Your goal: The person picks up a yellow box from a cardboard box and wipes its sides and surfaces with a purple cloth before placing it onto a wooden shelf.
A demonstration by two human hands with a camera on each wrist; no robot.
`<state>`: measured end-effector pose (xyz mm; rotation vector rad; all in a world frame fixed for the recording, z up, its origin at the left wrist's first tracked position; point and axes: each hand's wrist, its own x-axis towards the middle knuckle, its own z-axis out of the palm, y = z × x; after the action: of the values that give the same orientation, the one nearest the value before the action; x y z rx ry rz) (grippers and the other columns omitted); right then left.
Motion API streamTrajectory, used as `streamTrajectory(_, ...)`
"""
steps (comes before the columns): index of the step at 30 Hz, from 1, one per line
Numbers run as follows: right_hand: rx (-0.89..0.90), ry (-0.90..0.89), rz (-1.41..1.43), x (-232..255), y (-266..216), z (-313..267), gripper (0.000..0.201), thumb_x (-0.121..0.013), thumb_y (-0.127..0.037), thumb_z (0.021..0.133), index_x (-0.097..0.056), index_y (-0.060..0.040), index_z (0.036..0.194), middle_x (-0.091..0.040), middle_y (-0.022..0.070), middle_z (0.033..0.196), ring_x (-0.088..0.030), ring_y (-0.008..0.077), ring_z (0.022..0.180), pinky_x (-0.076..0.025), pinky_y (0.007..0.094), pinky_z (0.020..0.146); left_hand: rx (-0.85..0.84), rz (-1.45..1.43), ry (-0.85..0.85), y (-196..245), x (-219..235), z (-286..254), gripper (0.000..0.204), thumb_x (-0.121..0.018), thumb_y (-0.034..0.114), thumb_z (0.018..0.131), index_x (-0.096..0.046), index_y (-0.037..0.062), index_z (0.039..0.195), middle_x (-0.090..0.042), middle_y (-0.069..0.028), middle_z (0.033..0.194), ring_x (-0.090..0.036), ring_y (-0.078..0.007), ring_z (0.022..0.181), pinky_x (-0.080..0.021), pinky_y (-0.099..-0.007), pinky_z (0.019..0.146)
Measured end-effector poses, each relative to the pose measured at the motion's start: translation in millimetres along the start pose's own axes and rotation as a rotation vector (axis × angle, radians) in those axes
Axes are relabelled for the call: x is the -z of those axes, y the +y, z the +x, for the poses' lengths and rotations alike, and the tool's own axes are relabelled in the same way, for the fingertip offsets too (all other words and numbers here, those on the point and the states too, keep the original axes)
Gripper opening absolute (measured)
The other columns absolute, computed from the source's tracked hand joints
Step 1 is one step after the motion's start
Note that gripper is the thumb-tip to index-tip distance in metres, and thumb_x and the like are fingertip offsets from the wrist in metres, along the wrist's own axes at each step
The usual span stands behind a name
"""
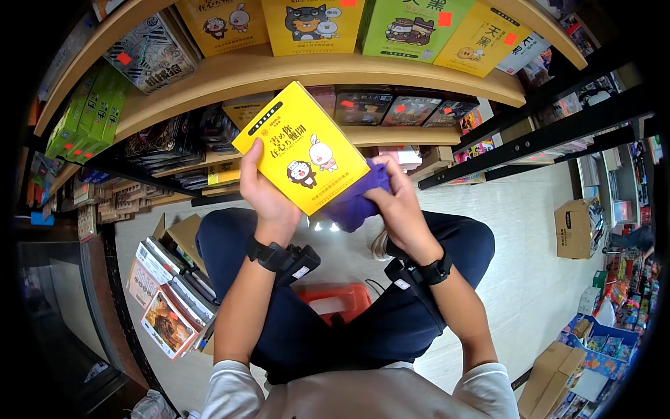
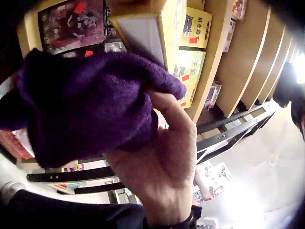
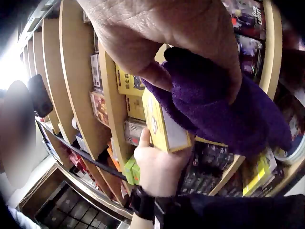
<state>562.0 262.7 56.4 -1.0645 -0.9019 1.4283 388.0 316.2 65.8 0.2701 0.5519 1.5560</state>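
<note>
Clearly, yellow box (image 1: pixel 301 148) — cartoon rabbit, Chinese lettering — against purple cloth (image 1: pixel 354 200).

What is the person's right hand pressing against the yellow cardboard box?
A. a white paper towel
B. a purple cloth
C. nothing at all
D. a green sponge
B: the right hand grips a purple fuzzy cloth against the edge of the yellow cardboard box, which the left hand holds up before the wooden shelves.
</note>
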Motion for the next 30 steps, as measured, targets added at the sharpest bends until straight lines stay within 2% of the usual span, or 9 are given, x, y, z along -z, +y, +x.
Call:
streamTrajectory(3, -0.071, -0.078, 0.126, -15, 11, -9, 0.046, -0.054, 0.013, 0.082, -0.048, -0.0012, 0.126, -0.061, 0.0051, 0.111, -0.059, 0.0104, 0.101, -0.049, 0.0231, 0.084, -0.009, 0.001, 0.010, -3, -4, -2, 0.040, -0.051, 0.030, 0.093, -0.053, 0.0018, 0.121, -0.062, -0.0141, 0.118, -0.062, -0.0255, 0.107, -0.049, -0.0368, 0.093)
streamTrajectory(6, -0.154, -0.108, 0.190, -25, 19, -14, 0.052, -0.055, 0.014, 0.083, -0.045, -0.0008, 0.132, -0.062, 0.0076, 0.116, -0.061, 0.0115, 0.103, -0.050, 0.0244, 0.086, 0.018, 0.007, -0.002, -3, -6, -3, 0.039, -0.050, 0.030, 0.094, -0.053, 0.0015, 0.120, -0.062, -0.0145, 0.119, -0.062, -0.0251, 0.107, -0.049, -0.0365, 0.094)
streamTrajectory(9, -0.224, -0.111, 0.198, -24, 22, -13, 0.048, -0.055, 0.012, 0.084, -0.047, 0.0004, 0.130, -0.062, 0.0089, 0.117, -0.062, 0.0127, 0.102, -0.050, 0.0252, 0.086, 0.009, 0.046, -0.019, -3, -8, -4, 0.039, -0.050, 0.030, 0.094, -0.053, 0.0011, 0.120, -0.062, -0.0146, 0.119, -0.061, -0.0244, 0.107, -0.048, -0.0356, 0.094)
streamTrajectory(12, -0.303, -0.037, 0.301, -20, 12, -12, 0.036, -0.056, 0.009, 0.084, -0.052, 0.0015, 0.120, -0.065, 0.0108, 0.111, -0.063, 0.0155, 0.100, -0.049, 0.0269, 0.087, 0.000, 0.072, -0.035, -3, -10, -5, 0.038, -0.051, 0.029, 0.094, -0.054, 0.0007, 0.119, -0.062, -0.0144, 0.118, -0.061, -0.0237, 0.107, -0.048, -0.0347, 0.093)
streamTrajectory(15, -0.248, 0.063, 0.341, -16, -1, -5, 0.031, -0.055, 0.007, 0.083, -0.055, -0.0002, 0.114, -0.065, 0.0090, 0.104, -0.064, 0.0156, 0.093, -0.050, 0.0260, 0.083, 0.024, 0.057, -0.033, -2, -9, -5, 0.038, -0.051, 0.029, 0.093, -0.054, 0.0005, 0.119, -0.062, -0.0145, 0.118, -0.061, -0.0236, 0.106, -0.048, -0.0345, 0.093)
streamTrajectory(16, -0.224, 0.092, 0.320, -8, 3, -3, 0.025, -0.054, 0.005, 0.082, -0.055, -0.0019, 0.106, -0.064, 0.0072, 0.099, -0.063, 0.0148, 0.088, -0.049, 0.0252, 0.080, 0.031, 0.062, -0.032, -2, -8, -4, 0.038, -0.051, 0.029, 0.093, -0.055, 0.0005, 0.118, -0.062, -0.0146, 0.118, -0.061, -0.0236, 0.106, -0.048, -0.0346, 0.093)
streamTrajectory(23, -0.104, 0.134, 0.404, 11, -8, 3, 0.017, -0.053, 0.000, 0.087, -0.054, -0.0057, 0.103, -0.062, 0.0071, 0.100, -0.062, 0.0140, 0.090, -0.049, 0.0264, 0.080, 0.094, 0.014, -0.056, -3, -7, -4, 0.038, -0.051, 0.028, 0.092, -0.056, 0.0007, 0.117, -0.063, -0.0139, 0.118, -0.062, -0.0240, 0.105, -0.048, -0.0347, 0.093)
streamTrajectory(28, -0.296, 0.080, 0.425, -12, -5, -7, 0.038, -0.050, 0.004, 0.088, -0.049, -0.0029, 0.125, -0.061, 0.0099, 0.113, -0.063, 0.0182, 0.099, -0.051, 0.0282, 0.085, 0.015, 0.014, -0.027, -6, -7, -5, 0.039, -0.051, 0.029, 0.092, -0.054, 0.0013, 0.119, -0.062, -0.0137, 0.117, -0.062, -0.0244, 0.105, -0.049, -0.0356, 0.093)
streamTrajectory(30, -0.311, 0.009, 0.358, -19, 6, -11, 0.039, -0.051, 0.003, 0.091, -0.045, -0.0024, 0.129, -0.061, 0.0096, 0.117, -0.061, 0.0165, 0.106, -0.049, 0.0275, 0.088, -0.003, 0.010, -0.008, -7, -8, -5, 0.039, -0.051, 0.030, 0.092, -0.054, 0.0015, 0.119, -0.062, -0.0137, 0.118, -0.062, -0.0245, 0.105, -0.049, -0.0358, 0.093)
